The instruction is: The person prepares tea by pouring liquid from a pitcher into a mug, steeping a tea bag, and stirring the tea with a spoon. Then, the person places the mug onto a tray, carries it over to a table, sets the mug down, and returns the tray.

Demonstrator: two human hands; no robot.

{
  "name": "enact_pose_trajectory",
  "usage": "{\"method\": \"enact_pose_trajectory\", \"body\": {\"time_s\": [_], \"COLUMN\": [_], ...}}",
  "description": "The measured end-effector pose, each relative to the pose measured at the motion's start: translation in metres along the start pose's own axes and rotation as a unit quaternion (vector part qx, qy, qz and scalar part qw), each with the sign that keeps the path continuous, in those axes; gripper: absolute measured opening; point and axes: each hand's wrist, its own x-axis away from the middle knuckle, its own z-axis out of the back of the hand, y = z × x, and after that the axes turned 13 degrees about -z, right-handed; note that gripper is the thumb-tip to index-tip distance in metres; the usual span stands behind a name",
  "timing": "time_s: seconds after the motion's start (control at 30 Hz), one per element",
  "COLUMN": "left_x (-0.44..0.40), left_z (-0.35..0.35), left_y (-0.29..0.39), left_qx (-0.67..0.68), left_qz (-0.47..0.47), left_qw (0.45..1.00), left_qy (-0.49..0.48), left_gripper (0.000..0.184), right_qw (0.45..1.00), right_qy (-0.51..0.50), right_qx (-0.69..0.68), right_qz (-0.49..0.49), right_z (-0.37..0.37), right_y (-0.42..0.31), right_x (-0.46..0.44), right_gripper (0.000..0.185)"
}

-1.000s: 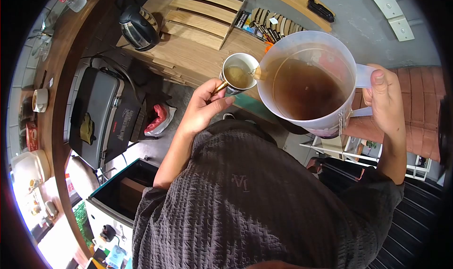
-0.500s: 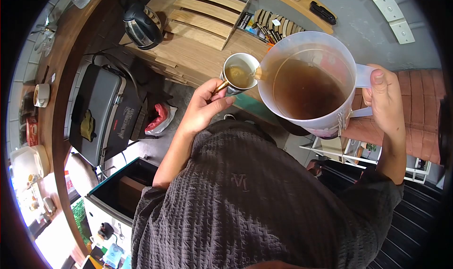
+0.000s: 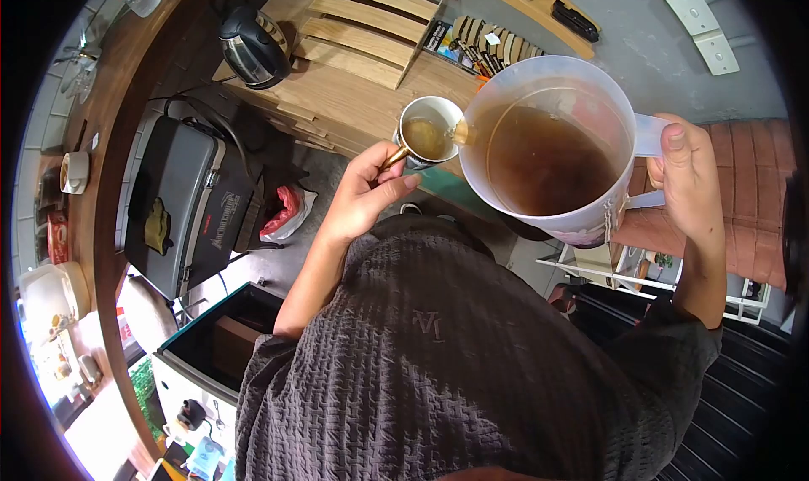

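Observation:
My left hand (image 3: 367,190) is closed on the golden handle of a small mug (image 3: 430,129), white inside and dark outside, with pale amber liquid in it. In my right hand (image 3: 687,173) is the handle of a large translucent plastic pitcher (image 3: 548,144), tilted toward the mug. Brown liquid fills much of the pitcher. Its spout meets the mug's right rim, and a little liquid seems to run from it into the mug. Part of the pitcher's handle is hidden behind my fingers.
Ahead, a wooden cabinet (image 3: 337,102) bears a black electric kettle (image 3: 253,51) and a slatted wooden rack (image 3: 371,17). A large dark case (image 3: 181,203) stands at left, below a wooden counter (image 3: 109,144). A white wire rack (image 3: 624,270) and brown padded surface (image 3: 750,203) are at right.
Both hands, the mug and the pitcher keep almost the same place and tilt. The liquid in the mug looks slightly higher.

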Motion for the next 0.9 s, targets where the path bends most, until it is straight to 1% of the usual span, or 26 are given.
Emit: {"method": "enact_pose_trajectory", "body": {"time_s": [0.2, 0.4, 0.5, 0.77, 0.83, 0.9], "left_x": [0.0022, 0.0031, 0.0041, 0.0056, 0.0060, 0.0063], "left_z": [0.0007, -0.0001, 0.0004, 0.0003, 0.0005, -0.0001], "left_y": [0.0001, -0.0010, -0.0003, -0.0009, -0.0011, -0.0011], "left_qx": [0.015, 0.032, 0.011, 0.011, 0.009, 0.019], "left_qz": [0.013, 0.002, 0.012, 0.012, 0.017, 0.011], "left_qw": [1.000, 0.999, 1.000, 1.000, 1.000, 1.000], "left_qy": [-0.004, 0.000, -0.003, 0.003, 0.003, 0.005], "left_gripper": [0.020, 0.020, 0.021, 0.022, 0.022, 0.022], "right_qw": [1.000, 1.000, 1.000, 1.000, 1.000, 0.999], "right_qy": [-0.013, -0.016, -0.015, -0.011, -0.012, -0.008], "right_qx": [-0.003, -0.005, -0.006, -0.008, 0.025, 0.026], "right_qz": [-0.002, -0.001, -0.001, 0.000, 0.016, 0.017], "right_z": [0.0014, 0.0016, 0.0003, -0.0017, -0.0024, -0.0026], "right_y": [-0.0003, 0.0000, -0.0013, -0.0004, 0.0000, 0.0008], "right_x": [0.0022, 0.0039, 0.0054, 0.0065, 0.0062, 0.0062], "right_gripper": [0.058, 0.058, 0.058, 0.057, 0.060, 0.060]}}
